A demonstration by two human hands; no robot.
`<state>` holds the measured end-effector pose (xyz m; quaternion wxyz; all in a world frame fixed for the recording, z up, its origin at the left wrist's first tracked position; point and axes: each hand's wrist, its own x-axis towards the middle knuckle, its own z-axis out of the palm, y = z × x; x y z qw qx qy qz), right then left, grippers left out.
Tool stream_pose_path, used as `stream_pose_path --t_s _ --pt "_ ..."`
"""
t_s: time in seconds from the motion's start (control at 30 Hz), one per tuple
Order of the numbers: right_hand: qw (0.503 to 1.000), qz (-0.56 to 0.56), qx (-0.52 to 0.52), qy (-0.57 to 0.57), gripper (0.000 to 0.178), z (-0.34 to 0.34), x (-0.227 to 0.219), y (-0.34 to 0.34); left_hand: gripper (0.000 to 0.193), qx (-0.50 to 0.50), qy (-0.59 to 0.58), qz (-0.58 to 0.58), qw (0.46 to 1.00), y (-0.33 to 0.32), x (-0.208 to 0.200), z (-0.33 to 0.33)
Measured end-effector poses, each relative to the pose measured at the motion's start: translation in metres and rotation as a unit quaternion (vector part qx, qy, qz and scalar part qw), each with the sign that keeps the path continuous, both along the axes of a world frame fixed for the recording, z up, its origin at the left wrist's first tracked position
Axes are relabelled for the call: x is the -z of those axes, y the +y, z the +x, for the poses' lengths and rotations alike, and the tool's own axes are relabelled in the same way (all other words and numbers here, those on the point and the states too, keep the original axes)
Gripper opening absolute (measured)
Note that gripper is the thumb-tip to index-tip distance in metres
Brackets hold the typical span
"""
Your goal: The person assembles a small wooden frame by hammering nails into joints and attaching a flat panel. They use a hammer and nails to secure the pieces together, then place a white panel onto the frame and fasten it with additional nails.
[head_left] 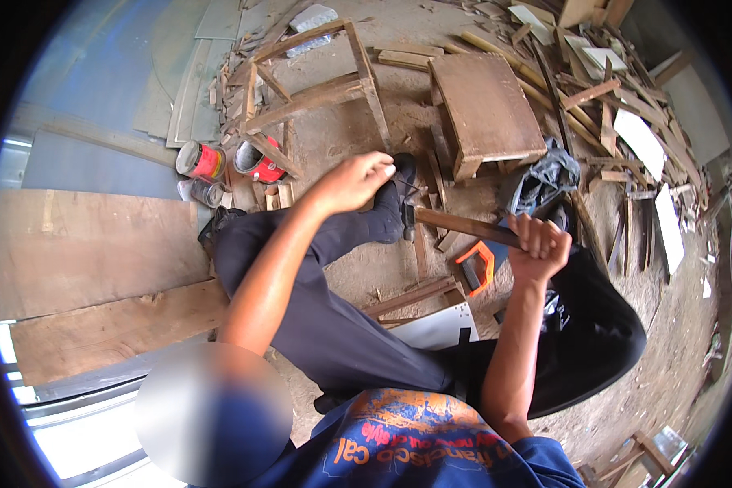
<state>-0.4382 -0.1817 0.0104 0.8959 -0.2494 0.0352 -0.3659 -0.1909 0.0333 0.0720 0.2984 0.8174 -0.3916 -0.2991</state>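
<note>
My right hand is wrapped round the wooden handle of a hammer. The hammer points left, its dark head close by my black shoe. Above that shoe, my left hand is closed with its fingertips pinched together. Whatever they hold, if anything, is too small to make out. Narrow wood strips lie on the ground just right of the shoe. Below the hammer handle, an orange-framed handsaw rests on the floor, partly hidden.
A wooden frame stands ahead on the left, and a low brown wooden stool ahead on the right. Red cans sit beside the frame. A dark plastic bag lies near the stool. Scrap wood is piled at far right.
</note>
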Motion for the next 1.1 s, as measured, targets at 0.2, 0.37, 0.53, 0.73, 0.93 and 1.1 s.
stream_pose_path --t_s 0.2,0.37,0.53,0.73,0.93,1.1 --pt "0.995 0.040 -0.035 -0.080 0.044 -0.002 0.001 -0.011 0.026 0.001 0.150 -0.140 0.979 0.006 0.044 -0.015" --pt "0.990 0.019 -0.138 -0.031 0.048 -0.004 -0.008 -0.013 0.015 0.085 0.104 -0.080 0.988 0.000 0.058 -0.015" --pt "0.969 -0.146 -0.180 0.087 0.049 0.006 -0.040 -0.005 0.021 0.123 0.028 -0.074 0.989 -0.026 0.076 -0.030" --pt "0.914 -0.290 -0.152 0.241 0.053 -0.010 -0.031 -0.001 0.032 -0.156 0.205 -0.163 0.952 -0.049 0.161 -0.044" --pt "0.729 -0.268 -0.003 0.630 0.058 -0.017 0.022 -0.012 0.013 -0.148 0.425 -0.029 0.893 -0.008 0.233 -0.119" --pt "0.665 -0.247 -0.014 0.705 0.065 -0.041 0.067 -0.005 0.017 -0.197 0.472 0.081 0.856 -0.006 0.253 -0.148"
